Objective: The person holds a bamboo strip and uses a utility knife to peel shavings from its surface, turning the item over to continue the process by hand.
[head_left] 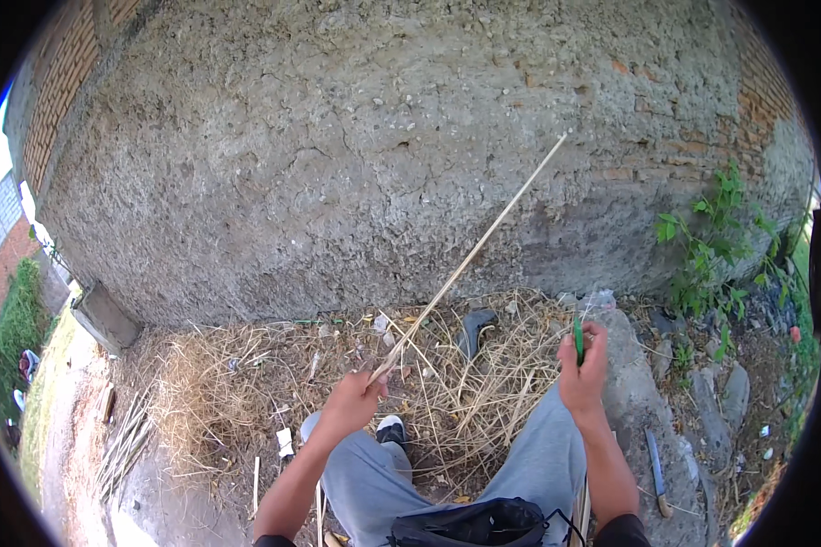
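Note:
My left hand (354, 403) is closed round the lower end of a bundle of long, thin, pale cane strips (480, 244). The strips slant up and to the right in front of the wall, their tips close together at the top. Apart from them, on the right, my right hand (586, 376) is raised over my knee with its fingers closed on a slim green object (578, 341). It sticks up past the fingertips; its kind does not show. A knife (655, 465) with a long blade and a light brown handle lies on the stone slab beside my right forearm.
A rough earthen wall (356, 164) rises close ahead. Dry shavings (205, 401) and cut strips litter the ground, with a dark shoe-like thing (474, 330) among them. Longer canes (128, 442) lie at the left. A leafy plant (716, 237) grows at the right.

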The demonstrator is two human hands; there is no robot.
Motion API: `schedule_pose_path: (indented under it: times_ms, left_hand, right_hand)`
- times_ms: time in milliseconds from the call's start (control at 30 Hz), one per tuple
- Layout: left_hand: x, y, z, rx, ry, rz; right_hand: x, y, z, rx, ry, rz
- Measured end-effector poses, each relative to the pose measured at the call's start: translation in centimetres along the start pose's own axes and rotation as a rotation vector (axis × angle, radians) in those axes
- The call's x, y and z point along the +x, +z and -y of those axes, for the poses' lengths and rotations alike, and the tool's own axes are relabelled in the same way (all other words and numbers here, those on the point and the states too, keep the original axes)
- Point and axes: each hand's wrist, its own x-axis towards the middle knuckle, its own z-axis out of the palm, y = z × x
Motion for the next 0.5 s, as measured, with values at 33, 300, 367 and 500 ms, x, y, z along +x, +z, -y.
schedule_pose_path:
  times_ms: [33,300,367,500]
  left_hand:
    - [-0.4,1.0,1.3,-0.316,0.084,0.112]
    - [-1.8,5.1,-0.9,-0.697,-0.429,0.446]
    - [-1.6,5.6,-1.0,-0.735,-0.598,0.496]
    - [-0.9,7.4,0.0,-0.752,-0.499,0.467]
  right_hand:
    - [0.3,2.7,2.6,-0.064,-0.032,0.145]
    - [-4.4,12.3,-1.3,-0.296,-0.206,0.615]
    - [-5.0,12.0,-2.2,-0.329,-0.217,0.639]
    - [-4.2,11.9,-2.0,-0.309,-0.182,0.611]
